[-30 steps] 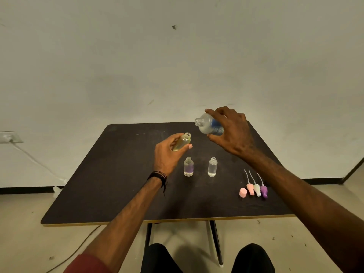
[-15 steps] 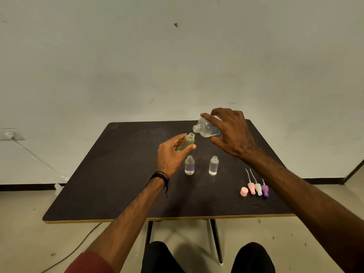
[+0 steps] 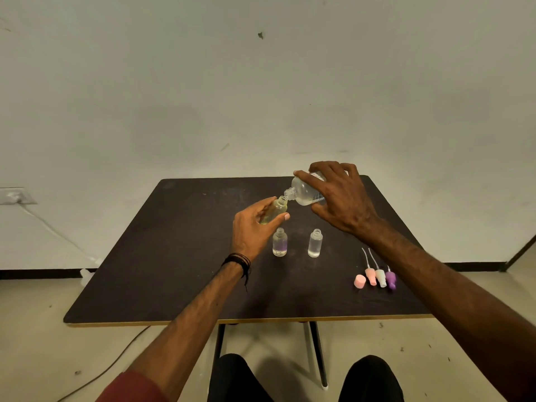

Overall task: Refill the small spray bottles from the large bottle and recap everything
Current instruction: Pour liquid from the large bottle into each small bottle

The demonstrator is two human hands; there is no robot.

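My right hand (image 3: 342, 198) grips the large clear bottle (image 3: 304, 192), tilted on its side with its open neck pointing left and down. Its neck meets the mouth of a small yellowish spray bottle (image 3: 274, 211), which my left hand (image 3: 252, 227) holds tilted above the table. Two more small uncapped bottles stand upright on the dark table (image 3: 174, 271): one with a purple tint (image 3: 280, 243) and a clear one (image 3: 315, 243). To the right lie a pink cap (image 3: 360, 281) and three spray tops, pink (image 3: 371, 275), white (image 3: 380, 277) and purple (image 3: 390, 279).
A pale wall rises right behind the table's far edge. A wall socket (image 3: 14, 195) with a white cable sits at the left, and another cable trails over the floor. My knees (image 3: 304, 378) show under the front edge.
My right hand has lowered and tipped the large bottle further, bringing its neck down to the mouth of the small yellowish bottle. My left hand has raised that bottle slightly to meet it.
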